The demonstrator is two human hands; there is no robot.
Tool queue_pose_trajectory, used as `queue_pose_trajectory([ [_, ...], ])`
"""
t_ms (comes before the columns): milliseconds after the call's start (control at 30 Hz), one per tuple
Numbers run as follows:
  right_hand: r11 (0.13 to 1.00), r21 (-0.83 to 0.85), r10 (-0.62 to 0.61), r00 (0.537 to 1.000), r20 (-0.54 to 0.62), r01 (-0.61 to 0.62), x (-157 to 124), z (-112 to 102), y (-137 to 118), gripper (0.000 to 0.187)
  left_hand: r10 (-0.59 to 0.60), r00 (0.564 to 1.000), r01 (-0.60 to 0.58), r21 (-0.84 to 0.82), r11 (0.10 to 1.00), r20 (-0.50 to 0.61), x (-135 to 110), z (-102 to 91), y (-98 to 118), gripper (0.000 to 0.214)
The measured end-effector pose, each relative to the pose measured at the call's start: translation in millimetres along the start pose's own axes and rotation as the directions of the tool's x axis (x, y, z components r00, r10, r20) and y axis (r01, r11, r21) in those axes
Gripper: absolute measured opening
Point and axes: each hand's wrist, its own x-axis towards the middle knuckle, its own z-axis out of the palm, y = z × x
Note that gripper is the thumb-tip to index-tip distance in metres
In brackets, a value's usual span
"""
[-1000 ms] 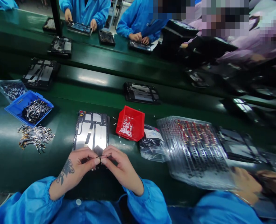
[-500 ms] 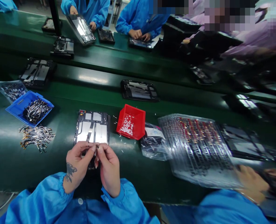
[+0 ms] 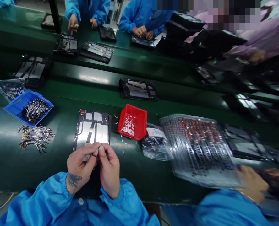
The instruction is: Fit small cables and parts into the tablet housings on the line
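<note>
My left hand (image 3: 79, 163) and my right hand (image 3: 108, 164) meet fingertip to fingertip just above the near edge of a flat metal tablet frame (image 3: 92, 128) lying on the green bench. Both hands are pinched closed on something thin and small that I cannot make out. A red bin (image 3: 132, 121) with small white parts stands right of the frame. To the left lie a blue bin (image 3: 27, 107) of short cables and a loose pile of cables (image 3: 35, 138).
Stacked clear trays of parts (image 3: 198, 147) and a plastic bag (image 3: 153, 142) lie to the right, by a neighbour's hand (image 3: 251, 185). Tablet frames (image 3: 137, 89) ride the belt behind. People in blue coats work at the far side (image 3: 139, 31).
My hands have drawn closer together and nearer the frame's edge, turning the small piece between the fingertips. A person across the belt set a tablet frame down flat.
</note>
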Motion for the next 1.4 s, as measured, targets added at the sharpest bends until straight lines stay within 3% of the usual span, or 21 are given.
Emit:
queue_pose_trajectory([
  [100,0.997,-0.056,-0.050,0.999,-0.011,0.049,2,1,-1,0.026,-0.150,0.988,0.148,-0.074,0.986,-0.028,-3,2.0,-2,0.014],
  [233,0.977,-0.171,-0.131,0.991,-0.030,0.125,8,5,2,0.027,-0.445,0.895,0.418,-0.294,0.860,-0.029,-1,7.5,4,0.009],
  [400,0.940,-0.274,-0.211,0.977,0.004,0.204,5,-4,-4,0.027,-0.576,0.813,0.540,-0.479,0.692,0.084,25,9.3,22,0.018],
  [500,0.932,-0.318,-0.141,0.983,0.116,0.171,6,-26,-32,0.026,-0.541,0.807,0.583,-0.461,0.669,0.236,45,10.7,26,0.021],
  [667,0.914,-0.399,-0.032,0.995,0.099,0.070,43,-61,-95,0.034,-0.362,0.797,0.569,-0.401,0.718,0.483,68,37.3,22,0.024],
  [800,0.950,-0.298,-0.068,0.993,0.096,0.093,76,-72,-121,0.033,-0.286,0.713,0.588,-0.324,0.741,0.641,77,67.8,23,0.027],
  [900,0.940,-0.320,-0.098,0.992,0.074,0.117,87,-79,-129,0.036,-0.281,0.663,0.579,-0.238,0.780,0.694,87,80.8,28,0.028],
  [967,0.927,-0.360,-0.078,0.994,0.083,0.103,91,-82,-131,0.038,-0.283,0.682,0.546,-0.212,0.810,0.674,94,85.8,32,0.027],
  [1067,0.901,-0.420,-0.072,0.992,0.102,0.108,95,-86,-131,0.039,-0.277,0.743,0.483,-0.202,0.852,0.609,102,92.5,34,0.021],
  [1133,0.865,-0.476,-0.130,0.987,0.094,0.160,98,-88,-128,0.035,-0.276,0.766,0.456,-0.188,0.870,0.580,106,97.4,32,0.017],
  [1200,0.750,-0.588,-0.333,0.941,0.060,0.303,99,-91,-123,0.029,-0.287,0.789,0.449,-0.190,0.873,0.544,108,102.0,27,0.015],
  [1233,0.638,-0.664,-0.462,0.884,0.077,0.391,98,-93,-120,0.025,-0.293,0.805,0.441,-0.191,0.877,0.516,109,103.9,24,0.016],
  [1300,0.336,-0.782,-0.634,0.740,0.224,0.524,97,-98,-113,0.018,-0.288,0.835,0.410,-0.182,0.894,0.470,112,106.3,19,0.017],
  [1333,0.190,-0.803,-0.648,0.686,0.330,0.565,96,-101,-110,0.017,-0.280,0.845,0.391,-0.169,0.905,0.456,113,106.8,18,0.017],
  [1400,-0.019,-0.785,-0.592,0.626,0.507,0.619,96,-105,-104,0.020,-0.263,0.852,0.356,-0.132,0.925,0.453,114,106.6,15,0.016],
])
